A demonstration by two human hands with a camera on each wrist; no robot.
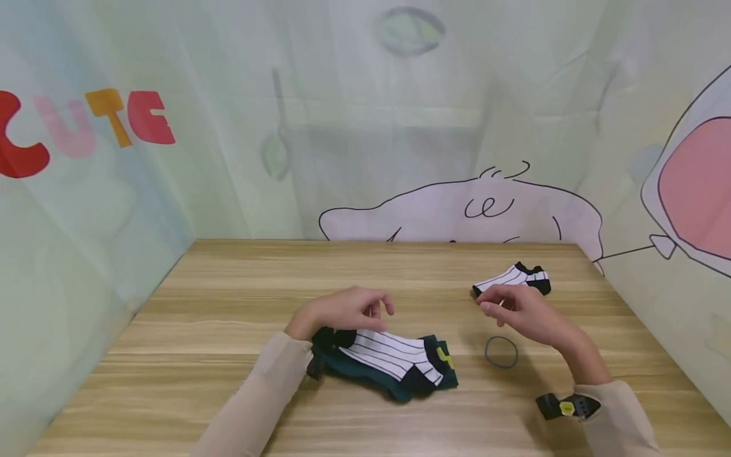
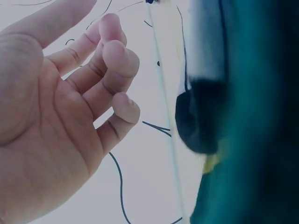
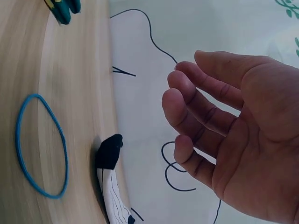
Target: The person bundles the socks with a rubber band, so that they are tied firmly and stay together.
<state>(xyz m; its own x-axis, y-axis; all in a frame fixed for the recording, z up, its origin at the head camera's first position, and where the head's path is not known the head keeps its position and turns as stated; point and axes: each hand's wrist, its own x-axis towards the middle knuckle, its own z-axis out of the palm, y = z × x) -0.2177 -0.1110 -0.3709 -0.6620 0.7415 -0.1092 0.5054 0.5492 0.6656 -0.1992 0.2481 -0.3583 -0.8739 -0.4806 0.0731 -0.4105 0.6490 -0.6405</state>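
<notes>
My left hand (image 1: 354,309) hovers over the toe end of a white sock with black stripes (image 1: 382,355), its fingers loosely bent around nothing. That striped sock lies on top of dark green socks (image 1: 365,376), toes to the left. My right hand (image 1: 528,314), also holding nothing and loosely bent, is above the table close to a second striped sock (image 1: 508,277) with black toe and heel. Below the right hand a thin blue elastic band (image 1: 501,352) lies flat in a loop; the right wrist view shows this band (image 3: 65,158) whole.
The wooden table (image 1: 228,298) meets a printed cloth backdrop (image 1: 354,95) at its back edge and along both sides. Each forearm wears a dark wrist strap; the right strap (image 1: 568,407) shows a yellow mark.
</notes>
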